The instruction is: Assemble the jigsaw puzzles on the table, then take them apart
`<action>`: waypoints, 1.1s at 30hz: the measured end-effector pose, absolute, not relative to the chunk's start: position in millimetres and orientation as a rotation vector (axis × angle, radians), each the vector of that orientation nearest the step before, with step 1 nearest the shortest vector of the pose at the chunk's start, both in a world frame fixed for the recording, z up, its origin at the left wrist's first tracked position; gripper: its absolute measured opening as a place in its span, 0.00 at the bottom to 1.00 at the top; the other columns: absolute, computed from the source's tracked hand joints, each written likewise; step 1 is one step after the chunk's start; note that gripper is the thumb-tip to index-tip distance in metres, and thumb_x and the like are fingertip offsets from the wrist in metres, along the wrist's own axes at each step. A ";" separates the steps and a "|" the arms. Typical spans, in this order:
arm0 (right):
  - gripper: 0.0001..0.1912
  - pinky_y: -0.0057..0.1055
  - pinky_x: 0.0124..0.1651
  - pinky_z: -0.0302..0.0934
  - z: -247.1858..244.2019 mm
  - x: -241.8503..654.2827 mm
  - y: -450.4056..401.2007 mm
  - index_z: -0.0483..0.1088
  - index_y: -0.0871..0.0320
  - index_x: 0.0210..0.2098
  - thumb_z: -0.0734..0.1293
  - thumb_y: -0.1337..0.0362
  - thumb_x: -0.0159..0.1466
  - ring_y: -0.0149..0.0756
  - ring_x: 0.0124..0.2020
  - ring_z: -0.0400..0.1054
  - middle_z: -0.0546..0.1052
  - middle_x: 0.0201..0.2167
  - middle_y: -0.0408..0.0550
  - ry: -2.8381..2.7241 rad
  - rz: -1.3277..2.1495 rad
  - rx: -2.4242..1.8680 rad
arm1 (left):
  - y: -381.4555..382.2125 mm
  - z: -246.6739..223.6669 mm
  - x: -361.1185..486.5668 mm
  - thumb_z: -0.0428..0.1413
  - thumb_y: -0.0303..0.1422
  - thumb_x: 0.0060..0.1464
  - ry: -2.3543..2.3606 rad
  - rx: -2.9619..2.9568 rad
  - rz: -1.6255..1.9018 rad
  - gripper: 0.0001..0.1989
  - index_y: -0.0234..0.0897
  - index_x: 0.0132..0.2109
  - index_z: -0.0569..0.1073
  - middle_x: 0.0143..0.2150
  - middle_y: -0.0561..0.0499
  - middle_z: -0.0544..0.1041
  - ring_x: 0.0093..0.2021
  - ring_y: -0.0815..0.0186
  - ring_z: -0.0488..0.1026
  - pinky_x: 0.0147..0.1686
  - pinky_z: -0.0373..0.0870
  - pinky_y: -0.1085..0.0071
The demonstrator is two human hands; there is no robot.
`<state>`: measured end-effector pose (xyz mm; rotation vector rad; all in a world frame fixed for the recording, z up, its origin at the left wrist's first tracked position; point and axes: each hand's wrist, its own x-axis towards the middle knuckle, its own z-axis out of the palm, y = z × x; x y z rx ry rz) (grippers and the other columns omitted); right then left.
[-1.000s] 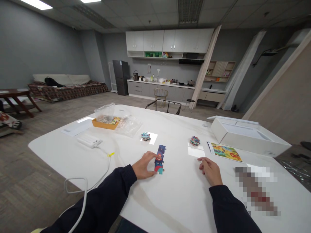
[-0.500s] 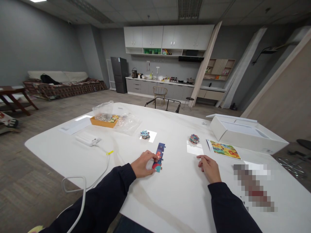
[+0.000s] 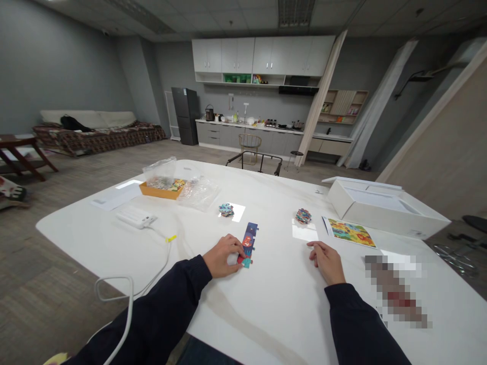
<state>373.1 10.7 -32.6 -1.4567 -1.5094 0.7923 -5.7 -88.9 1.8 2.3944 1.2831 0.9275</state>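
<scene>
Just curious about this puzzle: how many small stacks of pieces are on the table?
2: one stack ahead of the left hand, the other stack ahead of the right hand.

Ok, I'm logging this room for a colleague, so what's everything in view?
table: one, white, foreground
jigsaw strip: one, dark blue with red and teal, mid-table
puzzle piece stacks: two, multicoloured, either side of the strip
picture sheet: one, multicoloured, right of the stacks
box: one, white, open, right table edge
tray: one, orange, holding loose pieces, far side of table
plastic bag: one, clear, beside the tray
power strip: one, white, left side of table
cable: one, white, running off the table
sofa: one, patterned, far left
wall cabinets: one row, white, back wall
left hand: one, dark sleeve, on the jigsaw strip
right hand: one, dark sleeve, resting on the table
</scene>
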 end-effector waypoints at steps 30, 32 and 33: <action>0.21 0.30 0.24 0.58 -28.5 371.3 7.6 0.77 0.58 0.39 0.61 0.49 0.62 0.33 0.17 0.63 0.74 0.19 0.43 -1.519 0.801 -1.476 | 24.8 -10.6 -53.8 0.64 0.47 0.53 2.465 1.790 1.422 0.26 0.39 0.53 0.69 0.50 0.42 0.77 0.53 0.46 0.71 0.51 0.68 0.52; 0.21 0.30 0.24 0.57 -29.4 371.7 8.2 0.77 0.58 0.39 0.61 0.49 0.62 0.32 0.16 0.63 0.74 0.19 0.42 -1.523 0.795 -1.476 | 26.4 -11.5 -54.6 0.65 0.45 0.53 2.437 1.793 1.416 0.24 0.40 0.52 0.69 0.48 0.44 0.78 0.50 0.48 0.72 0.50 0.69 0.53; 0.21 0.30 0.24 0.58 -29.9 372.1 8.7 0.77 0.58 0.39 0.61 0.49 0.62 0.32 0.16 0.63 0.74 0.19 0.42 -1.525 0.793 -1.479 | 26.4 -10.9 -54.6 0.65 0.44 0.52 2.418 1.800 1.423 0.24 0.40 0.52 0.69 0.47 0.45 0.78 0.49 0.49 0.72 0.50 0.69 0.53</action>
